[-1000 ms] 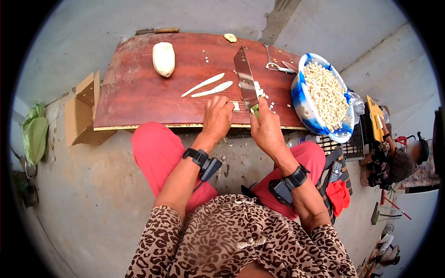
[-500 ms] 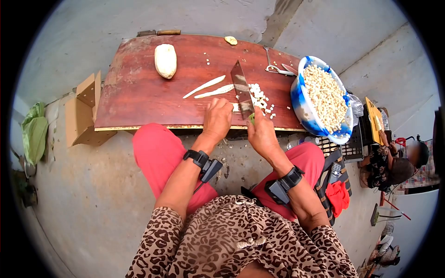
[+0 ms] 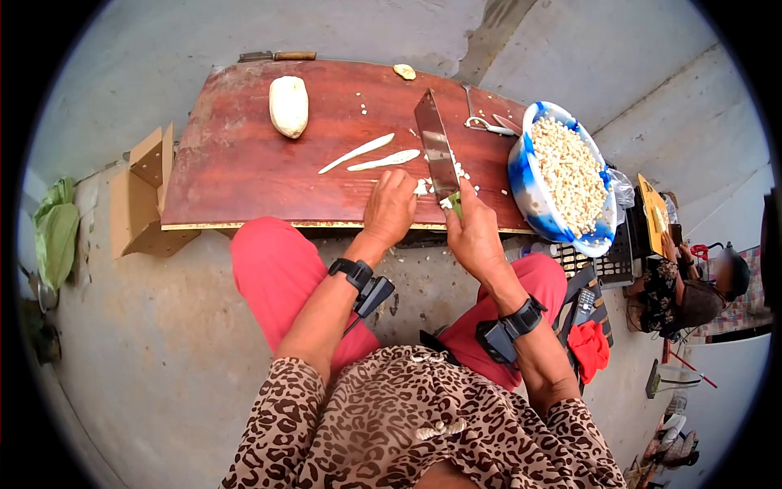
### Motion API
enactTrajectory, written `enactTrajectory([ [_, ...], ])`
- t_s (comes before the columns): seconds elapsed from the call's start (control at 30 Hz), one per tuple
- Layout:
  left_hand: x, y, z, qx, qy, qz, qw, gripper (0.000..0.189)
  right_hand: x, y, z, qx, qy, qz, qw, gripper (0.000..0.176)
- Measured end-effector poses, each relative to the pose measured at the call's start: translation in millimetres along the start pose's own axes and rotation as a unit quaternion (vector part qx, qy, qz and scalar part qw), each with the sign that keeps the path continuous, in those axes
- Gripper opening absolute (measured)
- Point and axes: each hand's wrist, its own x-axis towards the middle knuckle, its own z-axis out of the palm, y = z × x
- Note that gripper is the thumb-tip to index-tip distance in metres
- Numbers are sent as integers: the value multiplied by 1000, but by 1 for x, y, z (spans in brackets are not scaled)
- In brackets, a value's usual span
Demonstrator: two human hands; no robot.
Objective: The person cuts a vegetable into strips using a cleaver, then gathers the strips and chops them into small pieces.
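Observation:
My right hand [image 3: 472, 224] grips the green handle of a cleaver [image 3: 439, 147], its wide blade pointing away from me over the red table [image 3: 220, 163]. Fingers bent, my left hand [image 3: 389, 202] rests at the table's near edge, left of the blade; what lies under its fingers is hidden. Small white cubes [image 3: 421, 187] lie between that hand and the blade, and more show behind the blade. Two long pale slices, an upper one [image 3: 358, 152] and a lower one [image 3: 385, 160], lie beyond my left hand. Farther back is a peeled white piece [image 3: 289, 107].
A blue and white basin [image 3: 538, 196] full of pale cubes stands at the table's right end. A peeler [image 3: 489, 125] lies near it. Another knife [image 3: 293, 56] is at the back edge. A cardboard box [image 3: 142, 196] stands left. Another person [image 3: 692, 297] sits far right.
The cleaver has shifted slightly right and turned, showing more of its blade face. My right hand moved right with it. The cubes right of the blade are now mostly hidden. The lower slice shifted slightly.

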Motion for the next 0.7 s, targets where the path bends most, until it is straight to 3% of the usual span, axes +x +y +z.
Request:
enactTrajectory([
  [0.07, 0, -4, 1, -9, -8, 4, 1000, 14, 0, -4, 2, 9, 11, -17, 1000, 48],
  [0.17, 0, -5, 0, -3, -26, 15, 1000, 15, -5, 8, 22, -37, -76, 74, 994, 47],
  [0.3, 0, -5, -1, 4, -28, 26, 999, 16, 1, 10, 20, -24, -75, 48, 996, 42],
  [0.5, 7, -2, -12, 3, -35, 6, 999, 13, -1, 4, 11, -9, 18, 9, 1000, 51],
  [0.7, 27, -36, -21, 213, 2, -36, 976, 10, -3, 4, 5, 10, 15, 29, 999, 50],
])
